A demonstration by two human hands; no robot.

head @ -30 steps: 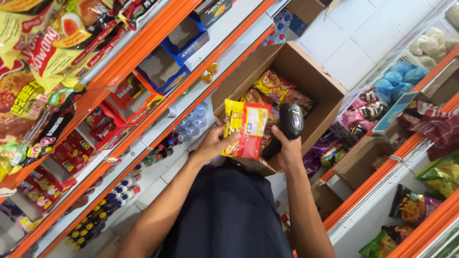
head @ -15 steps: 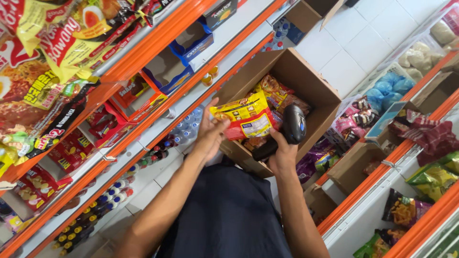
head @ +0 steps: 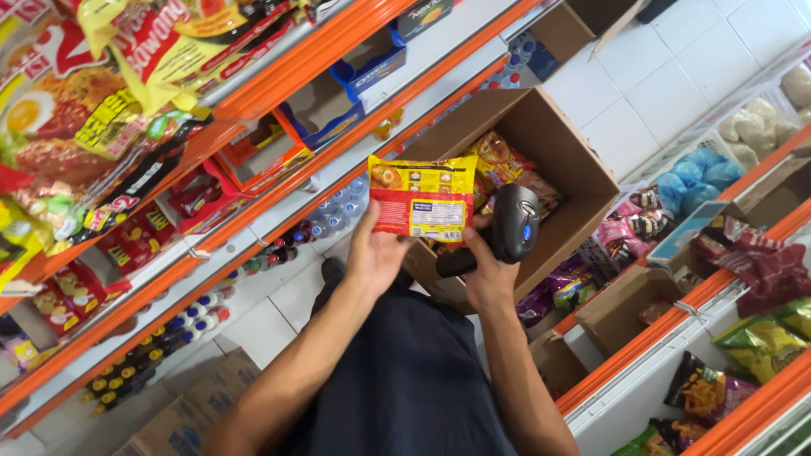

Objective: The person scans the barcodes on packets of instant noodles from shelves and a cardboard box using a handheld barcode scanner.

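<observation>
Between orange-edged shelves [head: 279, 72] of snack bags, an open cardboard box [head: 564, 173] holds more packets. Above its near edge, the left hand [head: 378, 253] has its grip closed on a yellow-and-red noodle packet [head: 422, 198], flat side up. Just beside it, the right hand [head: 490, 274] grips a black handheld scanner [head: 511, 226].
</observation>
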